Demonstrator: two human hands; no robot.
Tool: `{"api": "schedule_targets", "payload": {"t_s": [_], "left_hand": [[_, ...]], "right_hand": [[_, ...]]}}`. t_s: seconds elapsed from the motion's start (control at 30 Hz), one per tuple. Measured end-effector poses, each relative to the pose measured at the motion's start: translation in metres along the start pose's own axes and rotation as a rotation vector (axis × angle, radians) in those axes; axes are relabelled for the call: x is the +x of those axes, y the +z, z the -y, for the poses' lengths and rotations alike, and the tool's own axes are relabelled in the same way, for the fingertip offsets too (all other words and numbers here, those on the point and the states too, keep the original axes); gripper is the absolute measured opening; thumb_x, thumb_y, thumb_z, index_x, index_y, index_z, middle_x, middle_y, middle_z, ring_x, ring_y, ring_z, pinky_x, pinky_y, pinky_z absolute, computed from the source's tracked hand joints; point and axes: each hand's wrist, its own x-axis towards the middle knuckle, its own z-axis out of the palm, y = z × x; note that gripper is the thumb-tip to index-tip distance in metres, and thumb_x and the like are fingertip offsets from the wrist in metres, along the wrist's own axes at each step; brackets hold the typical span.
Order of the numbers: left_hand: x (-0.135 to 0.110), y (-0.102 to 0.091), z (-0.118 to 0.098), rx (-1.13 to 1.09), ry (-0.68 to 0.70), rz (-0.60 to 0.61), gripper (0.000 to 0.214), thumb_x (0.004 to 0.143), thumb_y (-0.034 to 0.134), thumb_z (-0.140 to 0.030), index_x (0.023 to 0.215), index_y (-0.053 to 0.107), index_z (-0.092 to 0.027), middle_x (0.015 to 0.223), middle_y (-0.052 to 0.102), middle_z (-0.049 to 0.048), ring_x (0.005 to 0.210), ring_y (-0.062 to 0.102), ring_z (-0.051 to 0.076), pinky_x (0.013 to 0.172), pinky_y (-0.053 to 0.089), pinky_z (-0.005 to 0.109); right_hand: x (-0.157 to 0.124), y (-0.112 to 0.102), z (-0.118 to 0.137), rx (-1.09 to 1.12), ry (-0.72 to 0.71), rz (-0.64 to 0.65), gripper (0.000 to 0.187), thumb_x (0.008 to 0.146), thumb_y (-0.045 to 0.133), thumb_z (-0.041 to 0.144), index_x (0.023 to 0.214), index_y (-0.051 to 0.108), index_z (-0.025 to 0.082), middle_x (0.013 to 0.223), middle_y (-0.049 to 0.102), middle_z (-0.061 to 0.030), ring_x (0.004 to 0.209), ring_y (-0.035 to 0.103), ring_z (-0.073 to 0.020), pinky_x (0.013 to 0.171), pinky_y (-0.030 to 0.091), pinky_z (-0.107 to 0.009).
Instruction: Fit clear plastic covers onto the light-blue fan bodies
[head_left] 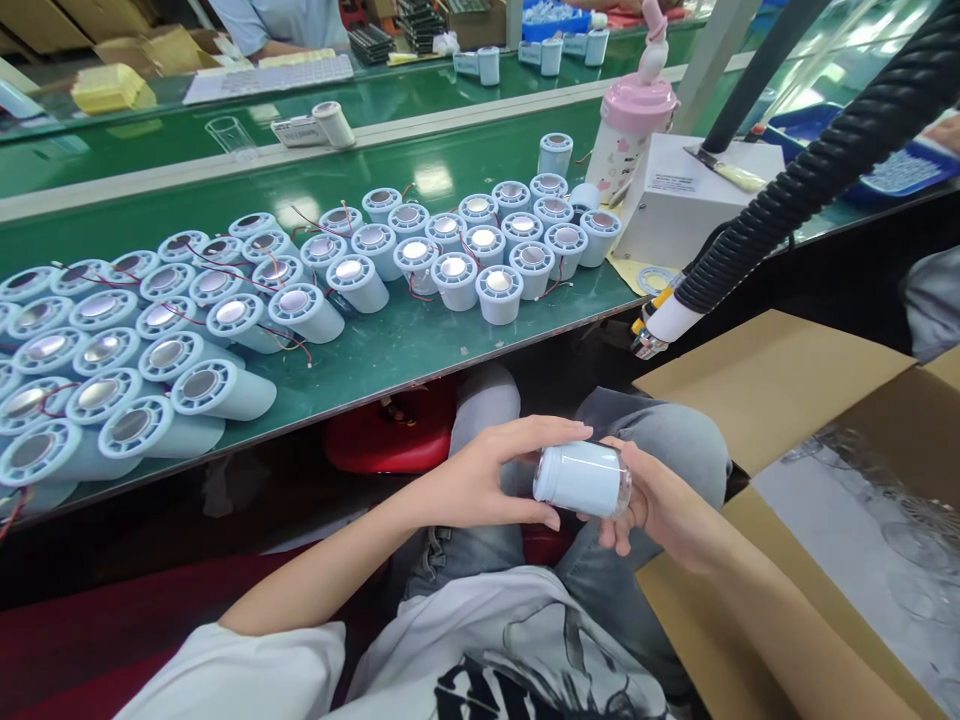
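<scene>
Above my lap I hold a light-blue cylinder (581,478) lying on its side, with a clear plastic cup (624,486) around it. My left hand (499,475) curves round the left end, fingers over the top and thumb below. My right hand (656,500) grips the cup's right end, its fingers partly hidden underneath. On the green bench ahead stand many similar light-blue cylinders (499,295) with slotted ring tops and silvery discs. Thin red and dark wires trail from several of them.
An open cardboard box (697,590) with clear plastic pieces stands at my right. A black flexible hose (817,160) with a metal-tipped nozzle hangs over it. On the bench are a white metal box (660,210), a pink-lidded bottle (634,110) and a clear cup (231,138). A person sits opposite.
</scene>
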Motion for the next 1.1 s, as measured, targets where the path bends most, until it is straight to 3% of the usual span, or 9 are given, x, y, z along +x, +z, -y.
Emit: {"api": "schedule_targets", "payload": {"t_s": [0.23, 0.37, 0.47, 0.63, 0.8, 1.1], "left_hand": [[0.015, -0.002, 0.014, -0.354, -0.203, -0.069, 0.079, 0.066, 0.084, -0.020, 0.137, 0.052, -0.025, 0.143, 0.051, 0.0120, 0.129, 0.052, 0.028, 0.110, 0.040, 0.040], [0.052, -0.006, 0.027, -0.462, -0.248, -0.095, 0.074, 0.066, 0.084, -0.027, 0.133, 0.056, -0.019, 0.139, 0.054, 0.0150, 0.127, 0.053, 0.029, 0.107, 0.041, 0.041], [0.084, -0.009, 0.029, -0.450, -0.271, -0.076, 0.073, 0.064, 0.085, -0.032, 0.130, 0.059, -0.016, 0.134, 0.059, 0.0148, 0.126, 0.053, 0.030, 0.106, 0.041, 0.042], [0.121, -0.013, 0.028, -0.393, -0.246, -0.028, 0.060, 0.068, 0.082, -0.035, 0.121, 0.065, -0.013, 0.126, 0.065, 0.0130, 0.120, 0.058, 0.028, 0.107, 0.039, 0.042], [0.127, -0.020, 0.028, -0.335, -0.244, -0.007, 0.059, 0.069, 0.081, -0.036, 0.121, 0.066, -0.014, 0.121, 0.068, 0.0114, 0.116, 0.060, 0.027, 0.105, 0.040, 0.041], [0.109, -0.032, 0.025, -0.235, -0.241, -0.029, 0.064, 0.070, 0.079, -0.038, 0.125, 0.060, -0.012, 0.125, 0.064, 0.0138, 0.114, 0.059, 0.026, 0.099, 0.043, 0.040]], "right_hand": [[0.015, -0.005, -0.010, 0.249, 0.072, -0.015, 0.050, 0.090, 0.045, 0.061, 0.096, 0.061, 0.014, 0.065, 0.068, -0.0084, 0.046, 0.060, -0.0129, 0.040, 0.046, -0.017], [0.030, -0.008, -0.012, 0.551, 0.020, -0.122, 0.048, 0.098, 0.029, 0.048, 0.094, 0.063, 0.013, 0.065, 0.065, -0.0086, 0.047, 0.054, -0.0117, 0.043, 0.045, -0.017], [0.039, -0.012, -0.007, 0.634, -0.043, -0.170, 0.050, 0.099, 0.022, 0.045, 0.091, 0.061, 0.015, 0.064, 0.061, -0.0069, 0.046, 0.048, -0.0107, 0.042, 0.042, -0.017], [0.052, -0.017, 0.000, 0.724, -0.102, -0.181, 0.044, 0.097, 0.026, 0.043, 0.082, 0.058, 0.016, 0.064, 0.054, -0.0047, 0.045, 0.040, -0.0109, 0.038, 0.039, -0.018], [0.061, -0.017, 0.002, 0.775, -0.112, -0.160, 0.045, 0.097, 0.027, 0.046, 0.080, 0.057, 0.016, 0.066, 0.052, -0.0048, 0.045, 0.040, -0.0107, 0.037, 0.040, -0.018], [0.061, -0.015, 0.002, 0.700, -0.073, -0.137, 0.058, 0.101, 0.017, 0.050, 0.086, 0.058, 0.013, 0.059, 0.056, -0.0046, 0.041, 0.042, -0.0075, 0.037, 0.034, -0.013]]}}
